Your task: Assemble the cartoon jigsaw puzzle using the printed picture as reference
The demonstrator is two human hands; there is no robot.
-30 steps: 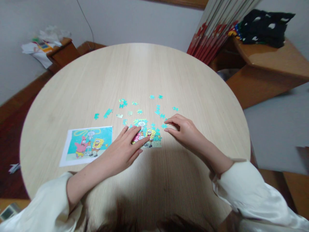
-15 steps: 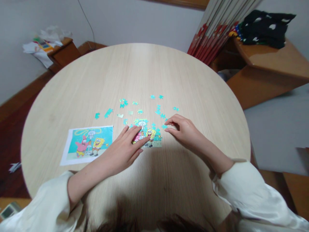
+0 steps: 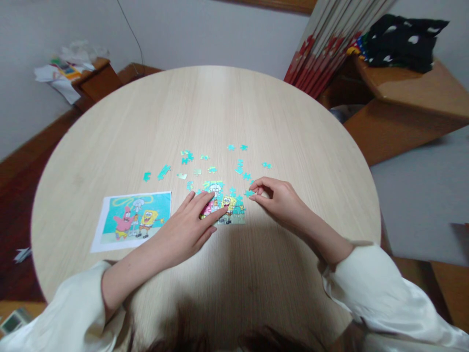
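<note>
The person's left hand [image 3: 190,225] lies flat and open, palm down, fingers spread; its fingertips rest on the near-left part of the part-built puzzle [image 3: 230,208], covering that corner; just to the left of this hand, not touching it, lies the printed reference picture [image 3: 134,219] on the round table [image 3: 220,107]. The right hand [image 3: 278,200] is curled, thumb and forefinger pinched together on a teal piece [image 3: 249,193]; that piece sits at the fingertips, right at the upper-right edge of the part-built puzzle, low on the tabletop; whether it is lifted clear of the wood cannot be told. Beyond both hands, further from the person, loose teal pieces [image 3: 190,157] lie scattered, a few of them just ahead of the right hand's knuckles.
</note>
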